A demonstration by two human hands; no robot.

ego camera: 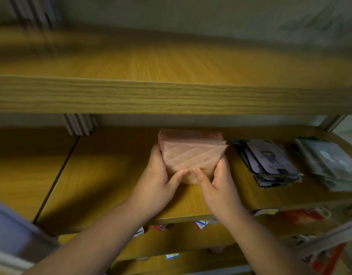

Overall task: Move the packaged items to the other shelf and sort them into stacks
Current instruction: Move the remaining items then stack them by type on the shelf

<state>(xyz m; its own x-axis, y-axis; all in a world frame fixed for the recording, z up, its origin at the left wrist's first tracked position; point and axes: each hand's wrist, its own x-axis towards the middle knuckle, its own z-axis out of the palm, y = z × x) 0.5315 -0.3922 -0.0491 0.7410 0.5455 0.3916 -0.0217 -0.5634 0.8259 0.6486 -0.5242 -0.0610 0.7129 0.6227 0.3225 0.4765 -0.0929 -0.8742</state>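
Observation:
A stack of pink packets [191, 153] with a diagonal quilted pattern rests on the middle wooden shelf [103, 175]. My left hand [161, 179] clasps its left side and my right hand [218, 181] its right side, both thumbs pressing on the front edge. To the right lies a stack of purple illustrated packets [270, 163], and further right a stack of pale grey-green packets [329, 163].
An upper wooden shelf [171, 92] juts out above the stacks. Lower shelves hold red and white-blue packets [302, 215]. A grey upright post [77, 124] stands at the back left. A blurred lilac object [14, 231] sits at the lower left.

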